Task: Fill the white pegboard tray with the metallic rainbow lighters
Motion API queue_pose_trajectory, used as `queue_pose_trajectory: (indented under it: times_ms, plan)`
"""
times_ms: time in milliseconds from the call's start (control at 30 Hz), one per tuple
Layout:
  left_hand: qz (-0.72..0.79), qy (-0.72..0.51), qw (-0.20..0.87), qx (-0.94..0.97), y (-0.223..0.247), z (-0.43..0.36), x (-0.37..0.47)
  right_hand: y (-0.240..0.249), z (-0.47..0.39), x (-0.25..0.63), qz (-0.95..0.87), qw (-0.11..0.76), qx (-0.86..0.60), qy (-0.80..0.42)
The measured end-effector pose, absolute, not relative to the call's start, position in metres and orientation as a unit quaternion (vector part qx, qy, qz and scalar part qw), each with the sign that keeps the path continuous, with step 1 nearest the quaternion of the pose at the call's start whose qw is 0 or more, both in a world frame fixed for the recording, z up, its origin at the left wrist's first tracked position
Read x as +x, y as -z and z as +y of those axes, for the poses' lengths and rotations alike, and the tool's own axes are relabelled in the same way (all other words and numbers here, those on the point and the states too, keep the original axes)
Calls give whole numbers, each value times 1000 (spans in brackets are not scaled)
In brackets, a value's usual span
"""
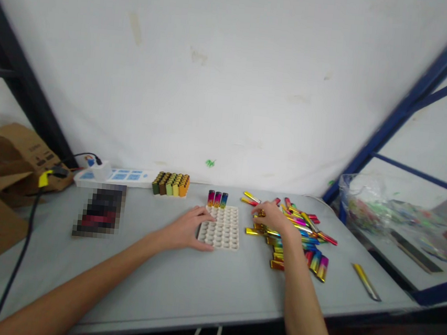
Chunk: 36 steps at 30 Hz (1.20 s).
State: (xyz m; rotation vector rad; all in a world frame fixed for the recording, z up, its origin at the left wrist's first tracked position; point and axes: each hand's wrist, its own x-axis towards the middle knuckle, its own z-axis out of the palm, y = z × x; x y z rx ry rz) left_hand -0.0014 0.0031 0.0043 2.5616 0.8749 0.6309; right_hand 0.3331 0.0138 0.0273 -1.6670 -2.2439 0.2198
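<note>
Left forearm (89,283) and right forearm (301,296) reach from the near side over the grey surface (196,291). Between the hands lies the white tray (221,231), flat on the surface, most of its wells vacant. Three upright lighters (218,199) stand side by side at its far edge, left of centre.

Left hand (189,228): grip braced on the tray's left side, thumb at the near edge, fingers over the wells. Right hand (273,217): lowered into the loose pile of glossy lighters (305,228), fingers bent down; whether its grip encloses a piece cannot be told (the hand hides its own fingertips).

Caution — probable faults, as judged: uneven pressure from the left grip could skid the tray and topple the three uprights, which look tall for their bases. Pieces in the pile overlap at mixed angles; drawing one out could drag its neighbours or set them rolling.

Further out, a packed block of lighters (170,184) stands left of the tray, before the power strip (139,176). One lone lighter (366,282) lies toward the front right — a stray elbow could knock it off the surface.
</note>
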Motion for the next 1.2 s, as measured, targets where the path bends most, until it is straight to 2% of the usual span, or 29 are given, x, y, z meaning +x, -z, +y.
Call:
queue_pose_trajectory:
  times_ms: [300, 467, 567, 700, 767, 833, 967, 1200]
  plan:
    - [311, -221, 178, 907, 3, 6, -3, -25, 17, 330, -770, 135, -620, -69]
    - [308, -227, 175, 907, 4, 7, -3, -27, 20, 326, -756, 183, -627, -36]
    - [304, -232, 177, 907, 2, 7, -3, -31, 20, 321, -739, 255, -622, -42]
    - [303, -231, 182, 906, 0, 5, -3, -36, 21, 308, -691, 425, -584, -31]
    - [305, -227, 183, 907, -1, 4, -2, -36, 21, 299, -663, 496, -556, -70]
    - [308, -223, 182, 907, -1, 4, -2, -33, 21, 290, -645, 531, -530, -146]
    - [305, -228, 176, 908, 0, 5, -2, -27, 20, 278, -642, 529, -503, -235]
    - [311, -227, 174, 907, -1, 3, -2, -19, 25, 274, -725, 445, -479, -218]
